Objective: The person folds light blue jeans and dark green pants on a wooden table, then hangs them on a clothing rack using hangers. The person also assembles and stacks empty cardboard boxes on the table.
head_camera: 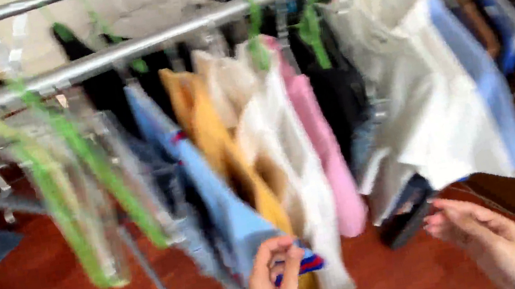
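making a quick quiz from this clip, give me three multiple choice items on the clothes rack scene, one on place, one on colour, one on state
1. Where do the garments hang?
A. on a metal rail
B. on a wall hook
C. over a chair back

2. What colour is the garment between the white shirt and the dark clothes?
A. red
B. pink
C. purple

3. What is the left hand doing?
A. resting flat on the floor
B. pinching the hem of the light blue garment
C. gripping a hanger

Answers:
1 A, the hangers hook over a silver rail.
2 B, the pink garment hangs right of the white shirt.
3 B, its fingers close on the blue hem, while the right hand is open below the pale shirts.
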